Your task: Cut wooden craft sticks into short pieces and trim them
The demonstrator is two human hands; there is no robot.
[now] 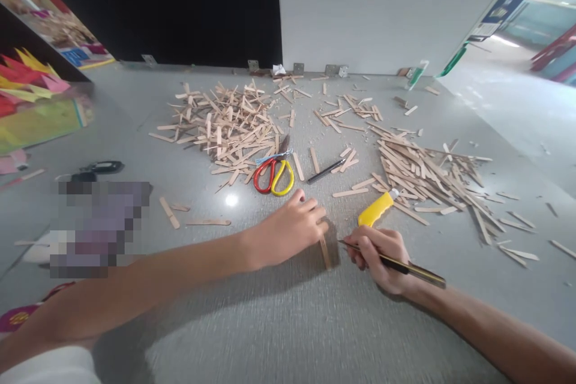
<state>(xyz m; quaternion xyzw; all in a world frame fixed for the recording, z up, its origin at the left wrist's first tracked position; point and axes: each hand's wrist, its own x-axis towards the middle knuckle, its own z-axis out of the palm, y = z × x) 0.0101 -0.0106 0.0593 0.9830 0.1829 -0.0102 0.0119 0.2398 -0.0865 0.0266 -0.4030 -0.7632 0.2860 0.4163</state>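
My left hand [292,227] reaches in low over the grey surface, its fingers curled down on a wooden craft stick [325,252]. The stick's lower end sticks out below the fingertips; the rest is hidden. A dark pencil [414,270] is pinched in my right hand [382,255], its tip pointing left toward that stick, a small gap away. Just beyond my right knuckles lies a yellow-handled tool [375,209], its near end behind the hand. Scissors [273,175] with one red and one yellow handle lie past my left hand, beside a dark pen [326,171].
Craft sticks form a heap [229,120] at back left and another pile [432,171] at right, with loose ones between. A black and white panel [360,12] stands behind. Keys [96,169] and a blurred-out object [103,228] lie left, near colourful paper shapes [31,81].
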